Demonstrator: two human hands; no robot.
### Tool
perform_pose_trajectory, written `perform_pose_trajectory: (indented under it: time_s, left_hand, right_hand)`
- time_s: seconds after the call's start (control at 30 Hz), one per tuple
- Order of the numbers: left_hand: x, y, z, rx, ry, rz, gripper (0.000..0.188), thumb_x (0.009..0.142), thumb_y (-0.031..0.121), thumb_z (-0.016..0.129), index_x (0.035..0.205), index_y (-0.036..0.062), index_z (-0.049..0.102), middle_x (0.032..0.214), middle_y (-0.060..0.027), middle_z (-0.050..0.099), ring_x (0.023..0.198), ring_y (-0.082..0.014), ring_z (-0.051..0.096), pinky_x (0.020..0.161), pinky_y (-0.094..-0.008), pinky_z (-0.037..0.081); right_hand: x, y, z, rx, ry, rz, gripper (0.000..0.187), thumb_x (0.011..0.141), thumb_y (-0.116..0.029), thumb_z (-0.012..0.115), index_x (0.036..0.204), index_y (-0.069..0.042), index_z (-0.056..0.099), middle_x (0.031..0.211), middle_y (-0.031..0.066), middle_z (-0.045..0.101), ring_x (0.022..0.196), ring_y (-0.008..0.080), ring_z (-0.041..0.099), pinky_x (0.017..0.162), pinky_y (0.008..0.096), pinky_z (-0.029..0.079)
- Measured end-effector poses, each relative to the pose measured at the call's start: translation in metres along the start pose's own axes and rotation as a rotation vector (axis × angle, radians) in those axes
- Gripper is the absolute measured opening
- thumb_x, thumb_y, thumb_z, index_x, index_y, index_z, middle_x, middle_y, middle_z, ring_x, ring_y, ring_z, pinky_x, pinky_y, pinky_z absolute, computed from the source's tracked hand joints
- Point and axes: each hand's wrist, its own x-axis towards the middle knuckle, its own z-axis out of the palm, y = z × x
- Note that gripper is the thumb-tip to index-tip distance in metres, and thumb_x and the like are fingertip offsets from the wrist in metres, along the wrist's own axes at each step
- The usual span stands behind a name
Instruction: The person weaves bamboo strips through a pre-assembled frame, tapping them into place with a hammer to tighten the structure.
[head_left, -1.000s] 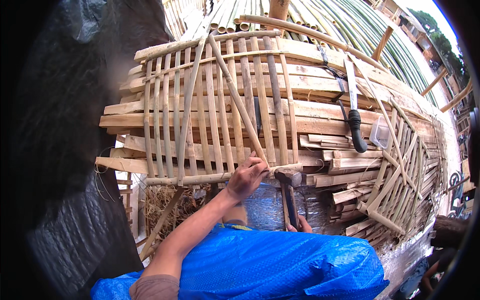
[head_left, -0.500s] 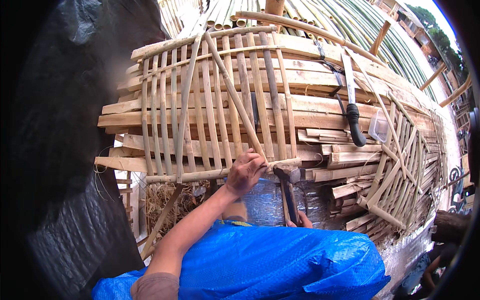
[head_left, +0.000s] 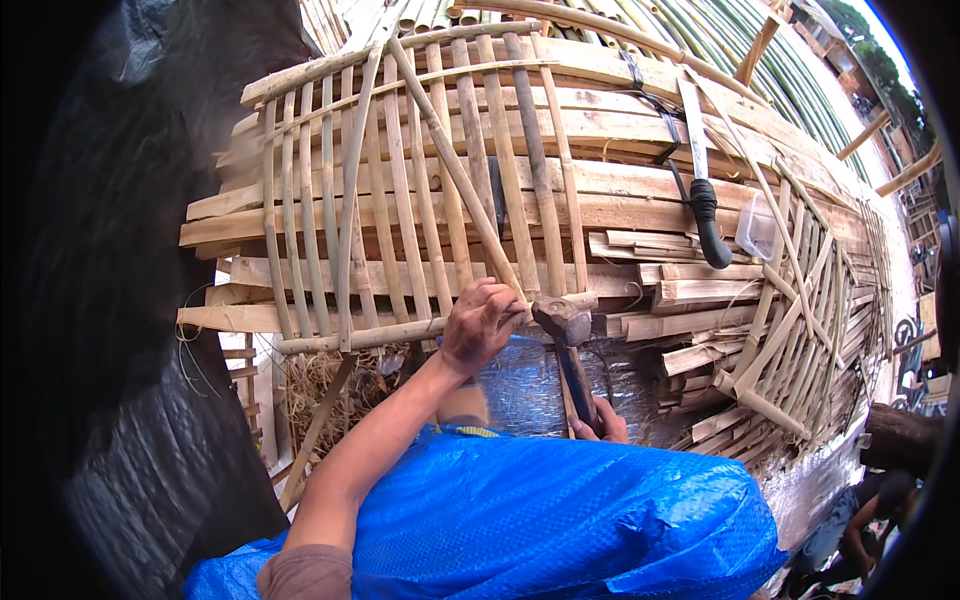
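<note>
From where I stand, I can't tell what, if anything, the left hand (head_left: 476, 325) pinches in its fingers (head_left: 497, 298); it's too small. That arm's brown sleeve (head_left: 310, 572) is cut off at the near edge. The right hand (head_left: 610, 426) shows only partly, its wrist lost behind the blue tarp (head_left: 560, 510), the butt of the hammer (head_left: 574, 375) hidden too. A dark thing sits mostly concealed behind the bamboo slats (head_left: 537, 150). Far off, green poles (head_left: 800, 115) run out of view; at near right, another person (head_left: 860, 525) is blurred.
</note>
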Motion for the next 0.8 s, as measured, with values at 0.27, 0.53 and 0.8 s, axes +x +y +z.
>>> perform_pose_trajectory:
  time_s: [0.27, 0.53, 0.8]
  left_hand:
    - [-0.001, -0.004, -0.001, 0.023, 0.001, 0.018, 0.048, 0.075, 0.003, 0.078, 0.113, 0.0091, 0.049, 0.092, -0.0081, 0.067, 0.088, -0.0292, 0.066, 0.094, -0.0459, 0.05]
    - [0.003, 0.002, -0.003, 0.017, -0.008, 0.004, 0.051, 0.075, 0.001, 0.078, 0.115, 0.0093, 0.048, 0.094, -0.0082, 0.068, 0.091, -0.0297, 0.066, 0.09, -0.0455, 0.051]
    - [0.0, -0.001, -0.002, 0.03, -0.004, -0.016, 0.054, 0.073, 0.002, 0.08, 0.116, 0.0094, 0.048, 0.095, -0.0095, 0.066, 0.092, -0.0311, 0.065, 0.087, -0.0443, 0.051]
  right_hand:
    - [0.004, -0.019, -0.007, -0.093, -0.08, -0.007, 0.041, 0.091, -0.02, 0.071, 0.126, -0.004, 0.058, 0.068, 0.0065, 0.063, 0.063, 0.0115, 0.06, 0.058, 0.0319, 0.047]
    - [0.003, -0.025, -0.012, -0.019, -0.12, -0.058, 0.042, 0.093, -0.017, 0.068, 0.132, -0.005, 0.055, 0.07, 0.0068, 0.063, 0.064, 0.0128, 0.059, 0.06, 0.0324, 0.047]
    - [0.002, -0.026, -0.006, -0.057, -0.1, -0.015, 0.041, 0.093, -0.018, 0.067, 0.131, -0.005, 0.056, 0.069, 0.0078, 0.061, 0.062, 0.0144, 0.059, 0.058, 0.0335, 0.045]
